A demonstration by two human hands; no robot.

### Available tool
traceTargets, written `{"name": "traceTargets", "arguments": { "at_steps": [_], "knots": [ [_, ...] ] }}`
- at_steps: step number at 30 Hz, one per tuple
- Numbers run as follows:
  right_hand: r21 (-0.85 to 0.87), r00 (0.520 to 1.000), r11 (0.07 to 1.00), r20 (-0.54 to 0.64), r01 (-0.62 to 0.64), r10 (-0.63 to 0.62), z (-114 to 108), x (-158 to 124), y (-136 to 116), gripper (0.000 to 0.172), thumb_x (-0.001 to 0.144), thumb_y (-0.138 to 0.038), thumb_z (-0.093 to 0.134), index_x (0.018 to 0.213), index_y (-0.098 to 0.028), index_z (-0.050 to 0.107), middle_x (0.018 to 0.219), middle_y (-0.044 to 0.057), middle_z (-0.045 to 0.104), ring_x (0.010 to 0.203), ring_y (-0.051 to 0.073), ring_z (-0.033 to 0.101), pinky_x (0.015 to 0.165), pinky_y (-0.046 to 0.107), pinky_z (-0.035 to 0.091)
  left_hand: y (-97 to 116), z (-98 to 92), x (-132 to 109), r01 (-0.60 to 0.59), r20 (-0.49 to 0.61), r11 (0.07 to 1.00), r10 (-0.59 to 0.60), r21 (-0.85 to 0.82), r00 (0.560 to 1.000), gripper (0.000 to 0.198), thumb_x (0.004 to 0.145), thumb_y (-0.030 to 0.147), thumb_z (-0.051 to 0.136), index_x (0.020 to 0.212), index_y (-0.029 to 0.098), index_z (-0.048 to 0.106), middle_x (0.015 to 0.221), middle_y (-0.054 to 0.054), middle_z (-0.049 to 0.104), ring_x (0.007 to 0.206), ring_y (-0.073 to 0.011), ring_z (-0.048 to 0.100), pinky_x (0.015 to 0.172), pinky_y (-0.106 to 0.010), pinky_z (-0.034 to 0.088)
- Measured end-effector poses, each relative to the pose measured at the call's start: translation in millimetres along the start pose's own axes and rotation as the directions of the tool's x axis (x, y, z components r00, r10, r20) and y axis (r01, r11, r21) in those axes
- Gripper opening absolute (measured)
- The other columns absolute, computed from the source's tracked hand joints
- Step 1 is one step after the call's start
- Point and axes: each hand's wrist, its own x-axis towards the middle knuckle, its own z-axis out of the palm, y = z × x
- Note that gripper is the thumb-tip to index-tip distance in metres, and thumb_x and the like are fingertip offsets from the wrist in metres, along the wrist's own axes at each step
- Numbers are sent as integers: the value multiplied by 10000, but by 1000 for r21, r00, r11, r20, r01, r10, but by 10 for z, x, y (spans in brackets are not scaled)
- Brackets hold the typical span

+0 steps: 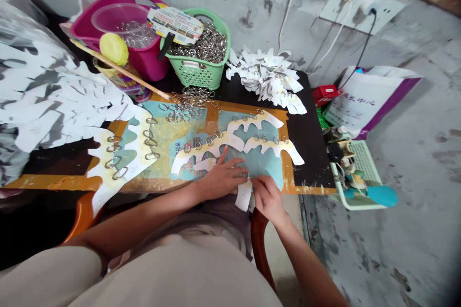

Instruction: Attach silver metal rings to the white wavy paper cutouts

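My left hand [224, 178] lies palm down over a white cut-out piece [244, 195] at the table's front edge, fingers stretched and spread. The end of that piece hangs over the edge between my hands. My right hand [267, 195] is closed in a pinch against the right side of the piece; what sits between its fingertips is too small to make out. Beyond my hands lie wavy white cut-outs [236, 140] with yellowish bands and metal rings [209, 141] along them. More such cut-outs [134, 147] with rings are at the left. A heap of loose metal rings [190, 103] sits behind.
A magenta basket [158, 64] and a green basket [196, 74] full of metal rings stand at the back. White cut-outs pile up at left [46, 91] and back right [268, 74]. A stick [122, 69] leans across a jar [126, 81]. Right of the table hangs a pale basket [370, 168].
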Motion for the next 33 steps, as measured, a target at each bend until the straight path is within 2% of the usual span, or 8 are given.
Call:
{"name": "traceTargets", "arguments": {
  "at_steps": [3,6,10,15,18,24,29,33],
  "knots": [
    [124,994,990,-82,-66,77,-48,26,-57,444,905,-66,431,1296,-207,588,1225,123,578,1071,262,592,908,446,523,15,-26,5,17,11,1000,-17,7,1000,147,954,254,558,1039,272,676,1171,11,690,1243,-278,498,1199,-611,94],
    [171,996,983,-49,-61,70,-33,42,-102,487,894,-75,430,1345,-231,528,1230,94,622,1085,261,600,910,452,522,23,-42,14,16,26,1000,-16,-14,1000,160,959,229,536,1030,254,678,1181,-4,685,1257,-289,488,1190,-638,70],
    [88,997,993,2,-82,82,42,40,-123,477,912,-105,449,1381,-193,459,1056,95,698,904,265,628,790,433,532,8,-37,10,38,3,994,-38,-102,999,185,913,186,557,1009,258,699,1141,-1,706,1248,-290,497,1194,-629,60],
    [17,993,994,55,-104,103,76,62,-126,488,946,-145,449,1429,-154,377,998,111,697,879,286,609,804,451,498,-7,-145,75,115,59,960,-103,-256,993,208,859,215,590,1032,237,703,1061,-29,721,1216,-272,518,1207,-588,86],
    [21,992,993,62,-113,112,86,60,-127,491,957,-161,444,1440,-160,357,1001,112,685,884,282,606,811,450,489,-26,-231,200,136,126,977,-115,-166,985,173,910,210,553,968,212,717,1112,-75,678,1192,-266,523,1186,-625,99],
    [11,992,992,36,-122,121,123,12,-137,492,959,-171,441,1439,-149,336,1035,123,673,905,286,598,825,460,469,-84,-266,396,19,217,993,6,-116,976,149,898,204,595,815,194,719,1308,-114,546,1363,-331,372,1163,-679,96],
    [-9,992,994,47,-113,113,103,6,-157,412,957,-164,440,1368,-144,433,1048,121,667,911,280,581,802,438,458,20,-205,243,-128,134,991,123,25,983,156,865,96,553,925,140,690,1300,-154,560,1348,-313,412,1191,-650,-19],
    [-23,991,997,112,-74,76,58,-8,-160,334,961,-152,435,1270,-152,561,971,104,664,906,272,559,796,428,440,135,-249,12,-40,132,997,31,66,991,180,872,87,533,969,140,675,1295,-156,569,1330,-306,436,1193,-649,-9]
  ]
}}
